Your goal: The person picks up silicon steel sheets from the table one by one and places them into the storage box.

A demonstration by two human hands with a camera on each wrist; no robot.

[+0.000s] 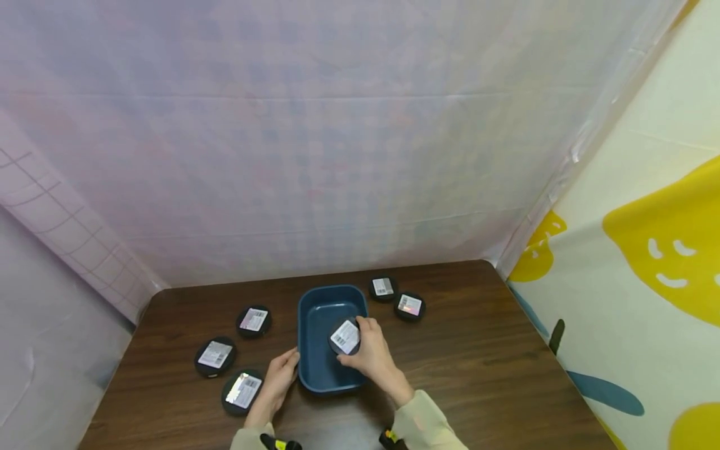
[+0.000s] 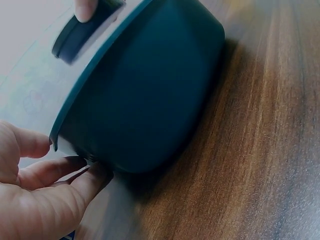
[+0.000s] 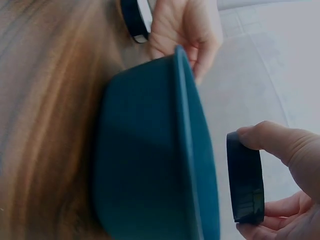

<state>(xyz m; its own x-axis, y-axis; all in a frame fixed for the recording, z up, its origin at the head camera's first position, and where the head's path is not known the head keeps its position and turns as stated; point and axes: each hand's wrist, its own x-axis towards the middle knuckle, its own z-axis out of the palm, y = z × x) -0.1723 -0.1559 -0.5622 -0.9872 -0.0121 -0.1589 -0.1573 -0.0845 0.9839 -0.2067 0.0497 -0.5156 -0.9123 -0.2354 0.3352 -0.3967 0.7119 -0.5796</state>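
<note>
A deep blue rectangular tub (image 1: 317, 370) with rounded corners stands on the table. At its left side my left hand (image 1: 279, 375) pinches the rim, thumb (image 2: 34, 143) at the lip and fingers under it against the outer wall. My right hand (image 1: 375, 355) grips a flat round black container (image 1: 344, 337) by its edges, thumb on one side and fingers on the other. Its white barcode label faces up. In the right wrist view this black container (image 3: 245, 180) is above the level of the tub's rim, apart from it.
Left of the tub lie three similar round black containers, one far (image 1: 254, 321), one in the middle (image 1: 215, 355) and one near (image 1: 242, 392). Two more, one at the back (image 1: 383, 288) and one nearer (image 1: 409, 306), lie right of the tub. Curtains surround the wooden table (image 1: 484, 362).
</note>
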